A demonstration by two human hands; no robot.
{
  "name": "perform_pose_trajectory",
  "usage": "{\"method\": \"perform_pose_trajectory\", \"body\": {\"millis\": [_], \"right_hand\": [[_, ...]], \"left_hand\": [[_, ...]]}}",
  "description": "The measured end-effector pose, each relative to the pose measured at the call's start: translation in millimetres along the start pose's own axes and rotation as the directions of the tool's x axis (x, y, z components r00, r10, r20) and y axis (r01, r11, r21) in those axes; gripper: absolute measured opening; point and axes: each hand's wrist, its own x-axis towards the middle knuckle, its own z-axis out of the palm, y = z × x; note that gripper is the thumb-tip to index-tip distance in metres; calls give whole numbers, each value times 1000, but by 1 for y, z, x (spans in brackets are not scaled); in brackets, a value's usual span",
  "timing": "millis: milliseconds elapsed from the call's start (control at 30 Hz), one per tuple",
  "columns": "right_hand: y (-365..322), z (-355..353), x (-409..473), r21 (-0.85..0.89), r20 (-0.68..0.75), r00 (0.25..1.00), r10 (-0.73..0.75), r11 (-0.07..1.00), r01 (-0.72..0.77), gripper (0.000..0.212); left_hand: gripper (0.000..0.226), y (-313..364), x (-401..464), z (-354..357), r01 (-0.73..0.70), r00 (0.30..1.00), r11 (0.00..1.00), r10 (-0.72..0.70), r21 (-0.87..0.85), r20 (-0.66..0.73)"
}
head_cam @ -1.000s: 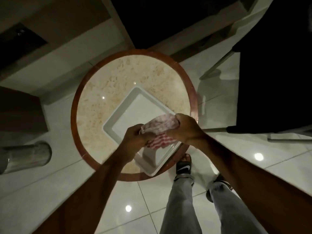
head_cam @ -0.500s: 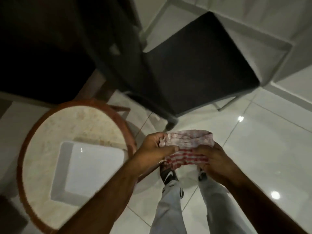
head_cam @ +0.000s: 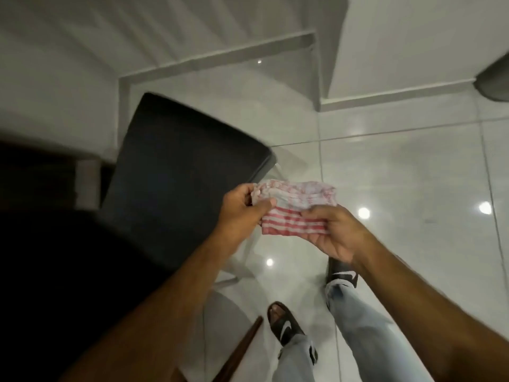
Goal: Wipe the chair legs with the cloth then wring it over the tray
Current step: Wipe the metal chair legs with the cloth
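Note:
A red-and-white striped cloth (head_cam: 296, 209) is stretched between both hands at mid frame, above the floor. My left hand (head_cam: 242, 210) pinches its left end and my right hand (head_cam: 333, 232) holds its right end from below. The black chair seat (head_cam: 176, 172) lies just left of the cloth. One pale chair leg (head_cam: 249, 253) shows under the seat's near corner, below my left wrist; the other legs are hidden. The tray is out of view.
Glossy white floor tiles (head_cam: 399, 175) spread to the right and ahead. A brown edge of the round table (head_cam: 242, 351) pokes in at the bottom. My sandalled feet (head_cam: 286, 325) stand below the hands. A white wall base (head_cam: 385, 95) runs behind, with a grey object (head_cam: 495, 78) at far right.
The view has swung from the round table and white tray to the black chair. The cloth, bunched over the tray a second ago, is now spread between both hands beside the seat.

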Motion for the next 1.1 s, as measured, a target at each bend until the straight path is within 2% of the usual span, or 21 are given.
{"method": "perform_pose_trajectory", "body": {"millis": [100,167,200,267,300,333,367,400,433,500,600,633,767,800,867,900,933,967,1000,1067,1100], "right_hand": [[-21,-9,20,81,-22,998,-63,995,64,63],[-28,-19,36,154,-76,990,-119,980,129,63],[-29,-24,44,185,-114,983,-147,969,166,59],[-27,-42,61,208,-237,955,-179,951,230,49],[-25,-52,71,173,-317,930,-188,952,251,47],[-21,-63,80,112,-395,897,-196,959,259,46],[-18,-71,88,38,-462,862,-207,967,253,47],[-13,-79,97,-15,-511,831,-220,969,247,49],[-7,-86,105,-41,-542,808,-230,968,248,49],[7,-94,124,-45,-572,782,-248,961,272,42],[26,-93,154,-33,-608,743,-282,943,331,38],[32,-90,164,-54,-623,717,-311,932,358,40],[50,-65,199,-263,-592,632,-500,861,435,56],[57,-56,209,-314,-567,634,-526,850,424,57],[70,-39,230,-410,-462,656,-597,800,439,45],[74,-32,241,-527,-419,595,-685,718,455,35],[72,-33,248,-442,-455,561,-692,722,532,36],[73,-37,259,-324,-443,552,-706,701,636,38],[72,-41,267,-294,-409,567,-715,691,660,38],[69,-60,278,-398,-401,583,-706,708,584,36],[66,-70,285,-472,-409,611,-678,730,493,36]], "left_hand": [[20,18,43,21,-112,992,976,101,187,70],[22,25,74,25,-247,966,868,184,431,183],[27,26,88,20,-370,928,716,257,592,270],[37,25,124,6,-604,770,192,391,774,504],[43,24,140,0,-654,690,-67,355,753,631],[49,23,157,-6,-685,629,-281,237,672,740],[53,25,171,-9,-711,579,-432,87,555,810],[54,26,186,-9,-742,527,-513,-50,431,848],[52,28,198,-7,-779,468,-532,-138,333,873],[46,33,217,-2,-846,352,-489,-216,212,911],[47,40,231,-1,-905,222,-411,-245,106,944],[47,39,233,-2,-914,200,-394,-236,95,951],[48,36,236,-4,-925,207,-361,-211,120,955],[48,35,237,-4,-926,203,-358,-215,116,955],[48,36,237,-3,-931,194,-349,-227,106,954],[47,36,237,-1,-933,197,-342,-236,108,952],[47,37,238,0,-934,203,-341,-248,111,947],[47,37,239,1,-932,212,-343,-261,115,942],[47,37,240,1,-931,218,-346,-271,117,937],[48,38,241,3,-928,235,-349,-283,128,930],[49,37,242,3,-927,242,-351,-285,133,927]]}}
